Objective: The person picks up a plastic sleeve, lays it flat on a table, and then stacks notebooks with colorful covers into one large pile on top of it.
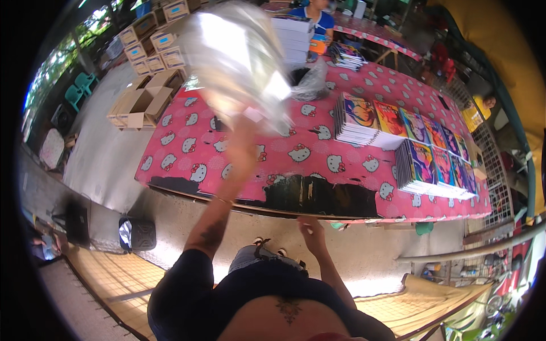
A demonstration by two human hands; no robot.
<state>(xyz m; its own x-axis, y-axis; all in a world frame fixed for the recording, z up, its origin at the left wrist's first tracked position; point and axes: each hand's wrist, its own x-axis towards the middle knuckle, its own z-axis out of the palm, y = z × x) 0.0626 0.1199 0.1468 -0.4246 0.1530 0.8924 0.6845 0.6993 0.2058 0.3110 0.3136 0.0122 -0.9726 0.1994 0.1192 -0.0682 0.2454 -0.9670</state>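
My left arm reaches out over the table point(278, 153), which has a pink cover patterned with white cat faces. At its end my left hand point(243, 126) is closed on a large clear plastic bag point(233, 57), raised above the far left part of the table and smeared by motion. Closer to my body, just off the table's near edge, is my right hand point(311, 232) with its fingers curled in; whatever they might hold is hidden. Another crumpled clear plastic bag point(311, 82) lies farther back on the table.
Stacks of colourful comic books point(355, 116) stand on the table's right side, with more book stacks point(435, 167) nearer. White stacks point(293, 40) rise at the back beside a person in blue point(324, 23). Cardboard boxes point(145, 102) sit left. The near tabletop has a torn dark patch point(318, 196).
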